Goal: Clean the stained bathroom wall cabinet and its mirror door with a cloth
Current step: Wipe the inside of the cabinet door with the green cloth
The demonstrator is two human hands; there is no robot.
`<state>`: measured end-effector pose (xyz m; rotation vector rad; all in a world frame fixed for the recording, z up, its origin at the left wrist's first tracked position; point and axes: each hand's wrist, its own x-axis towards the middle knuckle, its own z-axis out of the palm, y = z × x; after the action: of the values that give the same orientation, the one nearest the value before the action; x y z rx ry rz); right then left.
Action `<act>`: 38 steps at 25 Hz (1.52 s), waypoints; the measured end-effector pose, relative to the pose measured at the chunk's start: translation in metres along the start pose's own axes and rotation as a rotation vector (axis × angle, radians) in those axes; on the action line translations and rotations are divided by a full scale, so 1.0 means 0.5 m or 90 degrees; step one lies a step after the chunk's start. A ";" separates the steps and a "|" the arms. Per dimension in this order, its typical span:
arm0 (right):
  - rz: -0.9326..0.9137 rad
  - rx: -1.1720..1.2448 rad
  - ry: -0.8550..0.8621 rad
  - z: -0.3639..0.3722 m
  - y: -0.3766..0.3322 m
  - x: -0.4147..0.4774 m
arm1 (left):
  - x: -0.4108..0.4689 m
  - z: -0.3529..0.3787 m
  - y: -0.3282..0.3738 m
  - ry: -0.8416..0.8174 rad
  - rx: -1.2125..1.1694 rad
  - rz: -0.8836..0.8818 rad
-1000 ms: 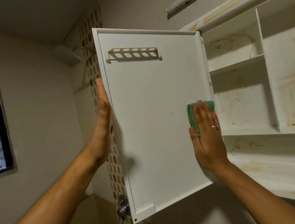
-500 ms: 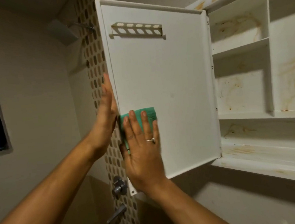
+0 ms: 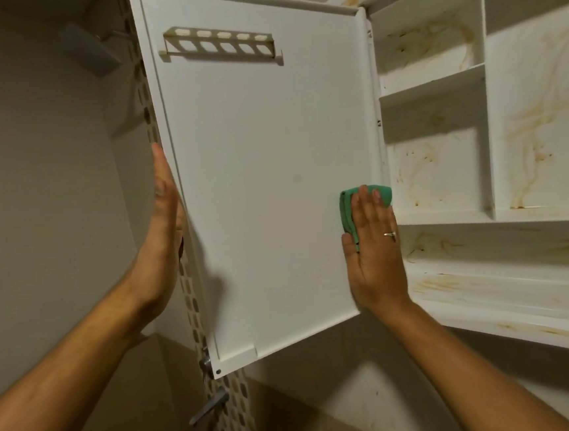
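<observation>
right hand (image 3: 374, 252) presses green cloth (image 3: 366, 204) flat-fingered at door (image 3: 266, 182) hinge edge; left hand (image 3: 161, 239), fingers straight, braces the free edge.

Two bare hands, left hand (image 3: 165, 232) and right hand (image 3: 375, 259); one folded green cloth (image 3: 346, 210); one white cabinet door (image 3: 273, 182); one stained white wall cabinet (image 3: 490, 121); one white slotted rack (image 3: 220, 44); one thin metal ring (image 3: 390, 234).

A green cloth (image 3: 364, 205) is pressed flat by the right hand (image 3: 374, 252) against the door (image 3: 266, 182), whose far edge is braced by the left hand (image 3: 161, 239).
</observation>
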<state>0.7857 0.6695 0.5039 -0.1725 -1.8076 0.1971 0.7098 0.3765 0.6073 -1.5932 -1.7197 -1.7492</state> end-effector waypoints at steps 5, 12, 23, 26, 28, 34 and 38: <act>0.073 -0.021 -0.001 0.044 -0.042 -0.116 | 0.003 0.004 0.004 0.008 0.034 -0.016; -0.086 0.029 -0.039 0.120 -0.387 -0.146 | -0.021 -0.013 0.004 -0.030 0.006 -0.031; -0.107 -0.084 -0.014 0.004 0.011 -0.044 | -0.061 0.019 -0.047 0.031 0.039 -0.018; 0.005 -0.033 -0.002 0.009 0.017 -0.067 | -0.058 0.025 -0.044 0.026 0.017 -0.032; 0.026 -0.028 -0.016 0.025 0.012 -0.131 | -0.057 0.024 -0.042 0.022 0.013 -0.032; 0.122 0.048 0.024 0.045 -0.127 -0.186 | -0.062 0.026 -0.032 0.014 0.027 -0.056; -0.060 0.074 -0.056 0.085 -0.366 -0.220 | -0.069 0.011 -0.025 -0.016 0.023 -0.086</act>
<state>0.7688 0.4652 0.4308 0.0034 -1.8813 0.2460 0.7166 0.3674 0.5718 -1.5230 -1.9011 -1.7532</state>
